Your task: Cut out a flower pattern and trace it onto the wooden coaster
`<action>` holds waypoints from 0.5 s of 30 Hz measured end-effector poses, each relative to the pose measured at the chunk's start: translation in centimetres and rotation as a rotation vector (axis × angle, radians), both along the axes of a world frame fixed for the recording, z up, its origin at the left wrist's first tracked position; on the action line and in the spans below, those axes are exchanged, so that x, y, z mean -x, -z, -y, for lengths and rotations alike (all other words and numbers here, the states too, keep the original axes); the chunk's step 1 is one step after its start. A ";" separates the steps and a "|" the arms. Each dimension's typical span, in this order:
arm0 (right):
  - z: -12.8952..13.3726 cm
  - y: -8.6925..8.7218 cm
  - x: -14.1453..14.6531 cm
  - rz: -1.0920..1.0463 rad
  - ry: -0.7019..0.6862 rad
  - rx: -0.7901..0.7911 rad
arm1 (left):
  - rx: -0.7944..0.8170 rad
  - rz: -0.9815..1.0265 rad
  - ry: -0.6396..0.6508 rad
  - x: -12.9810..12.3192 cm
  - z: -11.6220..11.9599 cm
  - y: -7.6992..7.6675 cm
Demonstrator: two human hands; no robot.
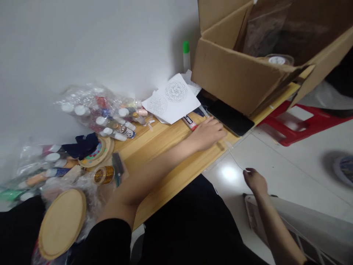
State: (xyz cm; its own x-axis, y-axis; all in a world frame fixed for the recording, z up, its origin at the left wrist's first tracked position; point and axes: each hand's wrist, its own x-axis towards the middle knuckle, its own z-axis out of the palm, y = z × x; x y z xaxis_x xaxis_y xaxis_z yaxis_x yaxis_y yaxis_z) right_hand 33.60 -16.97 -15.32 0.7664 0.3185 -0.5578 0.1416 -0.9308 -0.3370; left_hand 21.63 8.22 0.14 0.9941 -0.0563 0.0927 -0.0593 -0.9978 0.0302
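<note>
My left hand (208, 134) is down at the table's front edge, beside a black phone (231, 117). Its fingers are curled over something I cannot make out; a small clear piece (228, 146) shows by the fingertips. From there a thin thread (235, 160) runs down to my right hand (255, 181), which pinches its end out over the floor. Just behind the left hand lies a glue box (189, 122) marked "-7000", partly under white sheets (176, 97) with flower line drawings.
An open cardboard box (237, 73) stands at the back right, near a green-capped tube (186, 55). Bagged thread bottles (104, 117), a gold wire spool (104, 175) and a round wooden hoop (63, 223) crowd the left. A red stool (289, 129) and white bin (309, 217) are right.
</note>
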 end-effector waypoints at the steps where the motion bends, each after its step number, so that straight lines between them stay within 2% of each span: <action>1: -0.3 -1.9 -0.1 0.046 -0.008 -0.064 | -0.001 -0.001 -0.003 0.1 0.1 -0.1; 4: -2.1 -7.7 0.8 0.144 -0.060 -0.359 | 0.010 -0.005 -0.015 0.3 0.6 -0.3; 6: -3.9 -10.9 2.2 0.142 -0.169 -0.625 | 0.025 -0.004 -0.026 0.5 0.9 -0.6; 8: -5.9 -13.1 3.6 0.171 -0.274 -0.701 | 0.044 -0.001 -0.052 0.7 1.0 -0.8; 11: -8.6 -14.6 5.0 0.300 -0.345 -0.654 | 0.084 -0.020 -0.098 1.2 0.7 -1.0; 15: -10.4 -14.8 5.3 0.435 -0.365 -0.588 | 0.096 0.047 -0.175 2.6 -0.5 -1.1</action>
